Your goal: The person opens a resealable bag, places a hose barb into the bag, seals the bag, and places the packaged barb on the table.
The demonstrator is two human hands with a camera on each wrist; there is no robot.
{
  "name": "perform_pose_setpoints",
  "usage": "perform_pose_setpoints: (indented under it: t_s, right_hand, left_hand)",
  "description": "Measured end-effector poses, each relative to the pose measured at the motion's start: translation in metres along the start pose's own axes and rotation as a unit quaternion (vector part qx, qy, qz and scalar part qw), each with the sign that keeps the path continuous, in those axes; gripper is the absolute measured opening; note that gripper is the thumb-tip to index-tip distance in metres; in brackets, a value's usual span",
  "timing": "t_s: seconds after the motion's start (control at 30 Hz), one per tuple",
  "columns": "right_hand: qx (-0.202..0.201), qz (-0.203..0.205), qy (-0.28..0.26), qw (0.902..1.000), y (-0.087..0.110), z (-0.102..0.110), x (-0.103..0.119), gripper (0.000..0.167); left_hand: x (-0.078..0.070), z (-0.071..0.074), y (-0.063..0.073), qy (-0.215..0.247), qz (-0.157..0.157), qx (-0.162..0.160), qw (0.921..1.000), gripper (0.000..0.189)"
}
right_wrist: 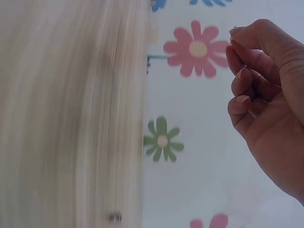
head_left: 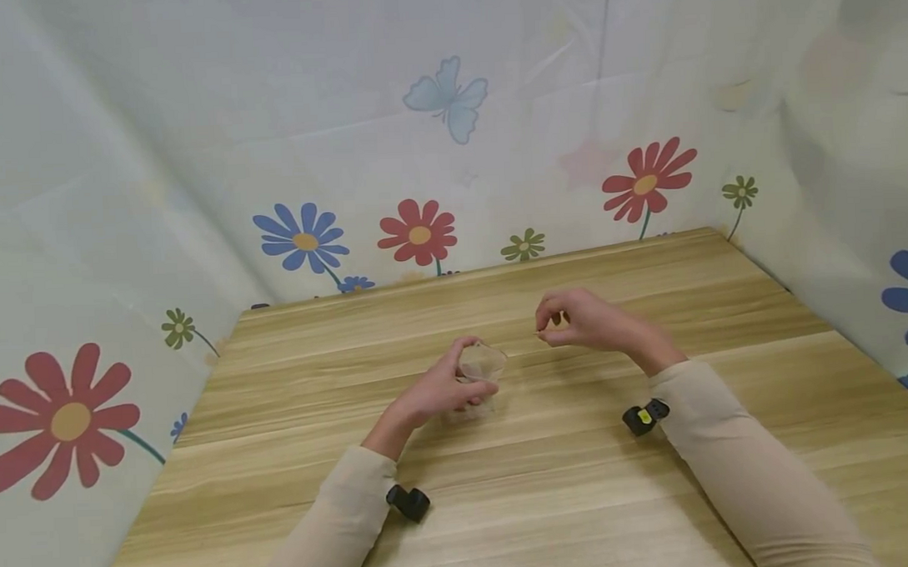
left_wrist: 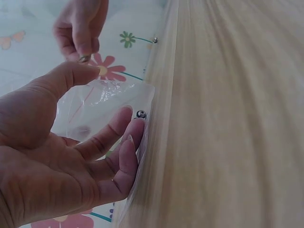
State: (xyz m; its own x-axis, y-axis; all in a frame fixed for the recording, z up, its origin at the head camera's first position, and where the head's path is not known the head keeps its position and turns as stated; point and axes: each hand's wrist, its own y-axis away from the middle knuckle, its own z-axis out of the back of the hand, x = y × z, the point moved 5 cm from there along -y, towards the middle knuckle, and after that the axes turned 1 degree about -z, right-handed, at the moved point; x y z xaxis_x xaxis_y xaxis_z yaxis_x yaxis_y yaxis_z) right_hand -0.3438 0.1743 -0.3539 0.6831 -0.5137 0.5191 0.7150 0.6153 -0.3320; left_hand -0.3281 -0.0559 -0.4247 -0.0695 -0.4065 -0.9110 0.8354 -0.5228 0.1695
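A clear plastic bag (head_left: pixel 483 362) stands at the middle of the table, its mouth spread wide. My left hand (head_left: pixel 446 385) holds it by the rim, thumb on one side and curled fingers on the other. Through the film, a small shiny metal piece (left_wrist: pixel 141 114) shows beside the fingertips in the left wrist view; whether it lies inside the bag I cannot tell. To the right of the bag and apart from it, my right hand (head_left: pixel 584 319) pinches a tiny metallic piece (left_wrist: pixel 84 59) between thumb and forefinger. Its exact kind is too small to make out.
Wood-grain table (head_left: pixel 295 456) fills the space under both hands. Another small metal piece (right_wrist: pixel 115 217) lies on it, blurred in the right wrist view. A white sheet (head_left: pixel 344 137) printed with flowers hangs along the back and sides. Both wrists wear small black cameras (head_left: pixel 409 503).
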Motion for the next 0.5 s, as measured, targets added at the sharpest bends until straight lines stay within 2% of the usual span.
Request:
perform_pose_setpoints:
  t_s: [0.33,0.5]
  right_hand:
    - [0.023,0.05,-0.01,0.9984,-0.03,-0.027,0.027,0.007]
    - [0.052,0.056,-0.01,0.9971,-0.04,-0.04,0.032,0.004]
  left_hand:
    - [-0.001,0.001,0.001,-0.005,-0.002,0.006,1.0,0.083]
    - [0.0,0.001,0.002,-0.006,-0.001,0.007,1.0,0.085]
